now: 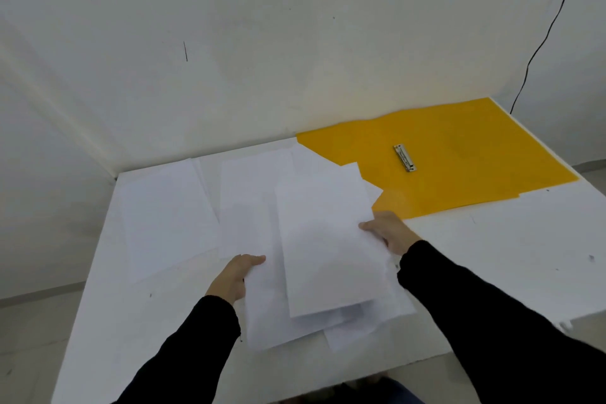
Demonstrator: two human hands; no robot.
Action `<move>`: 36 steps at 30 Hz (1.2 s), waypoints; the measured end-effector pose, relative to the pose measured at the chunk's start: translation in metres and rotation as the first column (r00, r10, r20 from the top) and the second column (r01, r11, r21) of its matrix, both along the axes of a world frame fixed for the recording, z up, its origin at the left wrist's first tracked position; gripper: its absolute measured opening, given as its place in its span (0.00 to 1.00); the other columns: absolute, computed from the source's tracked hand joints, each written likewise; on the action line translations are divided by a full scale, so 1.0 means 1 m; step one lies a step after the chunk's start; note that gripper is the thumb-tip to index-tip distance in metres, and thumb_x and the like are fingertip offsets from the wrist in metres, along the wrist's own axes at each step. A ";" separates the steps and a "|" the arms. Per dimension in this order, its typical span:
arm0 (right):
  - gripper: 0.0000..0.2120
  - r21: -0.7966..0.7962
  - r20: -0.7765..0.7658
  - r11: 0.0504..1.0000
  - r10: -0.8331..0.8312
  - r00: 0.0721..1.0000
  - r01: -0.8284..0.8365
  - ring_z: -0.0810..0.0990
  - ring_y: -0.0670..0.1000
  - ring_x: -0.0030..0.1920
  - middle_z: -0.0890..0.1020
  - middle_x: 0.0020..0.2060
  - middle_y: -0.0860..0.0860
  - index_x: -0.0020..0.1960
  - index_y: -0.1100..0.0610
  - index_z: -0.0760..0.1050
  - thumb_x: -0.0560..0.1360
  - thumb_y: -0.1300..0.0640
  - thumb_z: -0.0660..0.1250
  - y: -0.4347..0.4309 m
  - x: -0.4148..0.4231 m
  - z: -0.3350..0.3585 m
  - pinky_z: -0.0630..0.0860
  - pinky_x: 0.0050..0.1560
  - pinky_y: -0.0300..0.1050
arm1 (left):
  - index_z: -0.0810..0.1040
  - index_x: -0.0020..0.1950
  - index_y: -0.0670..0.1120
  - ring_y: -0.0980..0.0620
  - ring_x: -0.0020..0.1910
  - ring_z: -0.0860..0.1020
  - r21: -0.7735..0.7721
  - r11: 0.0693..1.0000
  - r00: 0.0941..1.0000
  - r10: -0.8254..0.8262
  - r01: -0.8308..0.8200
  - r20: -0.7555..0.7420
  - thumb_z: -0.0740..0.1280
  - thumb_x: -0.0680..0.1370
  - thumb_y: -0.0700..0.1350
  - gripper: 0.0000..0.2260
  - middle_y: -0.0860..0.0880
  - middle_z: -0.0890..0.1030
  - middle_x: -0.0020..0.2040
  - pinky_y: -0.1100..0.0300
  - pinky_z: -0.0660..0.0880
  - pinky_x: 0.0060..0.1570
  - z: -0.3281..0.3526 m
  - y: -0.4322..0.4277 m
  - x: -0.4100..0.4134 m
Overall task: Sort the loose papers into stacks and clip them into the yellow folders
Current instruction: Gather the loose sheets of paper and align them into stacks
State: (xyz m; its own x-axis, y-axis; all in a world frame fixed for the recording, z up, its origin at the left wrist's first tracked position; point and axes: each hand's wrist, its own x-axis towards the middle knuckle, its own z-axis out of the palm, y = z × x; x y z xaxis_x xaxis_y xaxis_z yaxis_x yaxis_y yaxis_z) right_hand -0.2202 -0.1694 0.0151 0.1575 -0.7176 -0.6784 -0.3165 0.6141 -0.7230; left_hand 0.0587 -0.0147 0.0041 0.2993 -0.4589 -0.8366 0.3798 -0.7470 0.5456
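Several loose white papers (252, 207) lie spread and overlapping on the white table (492, 256). My right hand (388, 233) grips the right edge of a bunch of sheets (328, 246) in the middle, thumb on top. My left hand (236, 275) holds the left edge of the sheets beneath, thumb lying on the paper. An open yellow folder (459, 147) lies flat at the back right, with its metal clip (405, 158) in the middle. Paper corners overlap the folder's left part.
A single sheet (167, 216) lies apart at the left of the table. White walls close the back and left sides. A black cable (541, 46) hangs down the wall at the right. The table's near edge is just in front of me.
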 end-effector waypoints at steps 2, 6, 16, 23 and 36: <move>0.25 -0.010 -0.002 0.999 0.035 0.999 -0.035 0.78 0.64 0.60 0.76 0.64 0.62 0.68 0.68 0.69 0.74 0.64 0.71 0.009 0.011 -0.011 0.75 0.61 0.58 | 0.75 0.64 0.37 0.41 0.52 0.80 -0.043 0.999 0.999 0.029 -0.031 -0.044 0.69 0.77 0.46 0.19 0.39 0.82 0.55 0.47 0.77 0.53 0.000 -0.001 -0.010; 0.10 -0.084 -0.024 0.992 0.088 0.996 -0.090 0.75 0.55 0.47 0.72 0.48 0.56 0.48 0.59 0.69 0.73 0.65 0.70 0.017 0.032 -0.019 0.73 0.48 0.48 | 0.76 0.65 0.39 0.42 0.54 0.82 -0.096 0.987 0.984 0.117 -0.130 -0.136 0.71 0.74 0.53 0.25 0.40 0.82 0.57 0.48 0.79 0.49 -0.002 -0.001 -0.021; 0.13 -0.125 -0.295 0.937 0.278 0.914 -0.326 0.76 0.54 0.51 0.75 0.55 0.55 0.60 0.59 0.72 0.77 0.54 0.65 0.023 0.053 -0.036 0.69 0.50 0.44 | 0.71 0.57 0.35 0.41 0.41 0.80 -0.050 0.992 0.992 0.114 -0.116 -0.045 0.71 0.72 0.30 0.16 0.39 0.83 0.38 0.41 0.76 0.51 -0.006 -0.004 -0.049; 0.25 -0.210 -0.805 0.945 -0.023 0.593 -0.249 0.68 0.57 0.64 0.67 0.65 0.56 0.66 0.60 0.62 0.74 0.55 0.68 0.013 0.035 -0.029 0.71 0.59 0.54 | 0.64 0.65 0.37 0.37 0.48 0.80 -0.033 0.990 0.991 0.136 -0.136 -0.009 0.73 0.70 0.31 0.27 0.36 0.78 0.51 0.36 0.76 0.54 -0.006 -0.006 -0.048; 0.34 -0.122 -0.320 0.961 0.199 0.926 -0.249 0.73 0.61 0.64 0.72 0.67 0.58 0.72 0.63 0.64 0.70 0.61 0.75 -0.021 -0.007 -0.028 0.73 0.61 0.52 | 0.59 0.73 0.40 0.36 0.57 0.78 -0.027 0.993 0.993 0.114 -0.114 0.024 0.75 0.68 0.33 0.38 0.36 0.76 0.62 0.37 0.74 0.58 -0.006 -0.012 -0.046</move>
